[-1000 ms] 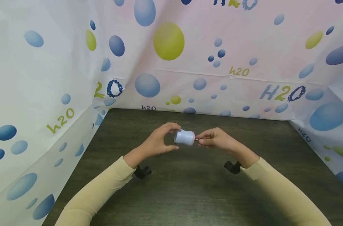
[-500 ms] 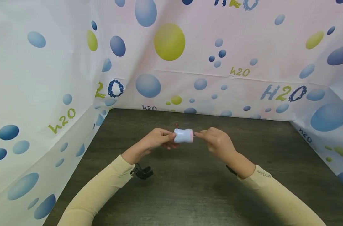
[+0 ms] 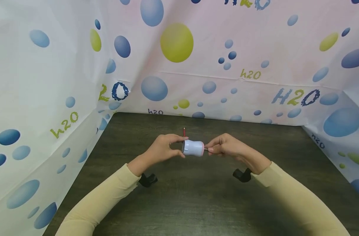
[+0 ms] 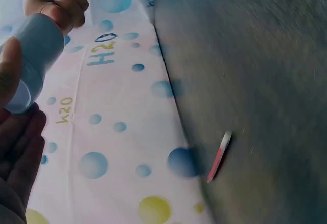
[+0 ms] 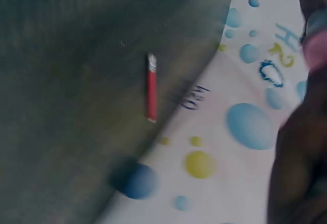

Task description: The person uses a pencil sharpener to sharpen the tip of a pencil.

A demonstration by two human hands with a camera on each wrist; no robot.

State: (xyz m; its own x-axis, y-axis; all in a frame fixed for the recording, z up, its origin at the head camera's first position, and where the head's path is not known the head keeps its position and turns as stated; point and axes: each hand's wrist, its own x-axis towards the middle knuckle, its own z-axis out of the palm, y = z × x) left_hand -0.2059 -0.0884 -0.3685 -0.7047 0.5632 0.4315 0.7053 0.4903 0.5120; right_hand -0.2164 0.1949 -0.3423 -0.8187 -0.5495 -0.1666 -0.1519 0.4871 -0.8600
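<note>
A light blue, narrow-waisted cylinder [image 3: 193,148] with a pink end, resembling a crank pencil sharpener, is held sideways above the table. My left hand [image 3: 161,149] holds its left end between thumb and fingers; the left wrist view shows the open-looking end of the cylinder [image 4: 30,75] beside the thumb. A thin metal rod [image 3: 206,149] sticks out of the pink end, and the thumb and fingers of my right hand [image 3: 228,146] pinch it. In the right wrist view only a bit of the pink end [image 5: 316,50] shows beside the dark, blurred hand.
Behind the cylinder a short red pencil [image 3: 184,132] lies on the dark table [image 3: 191,196], close to its far side. A white sheet [image 3: 215,36] with blue and green dots forms walls at the back and both sides. Black straps circle both wrists.
Half a second ago both hands were rolled over, backs up, with the cylinder slightly higher; now they have rolled back and the left fingers have shifted around it. The pencil shows more fully.
</note>
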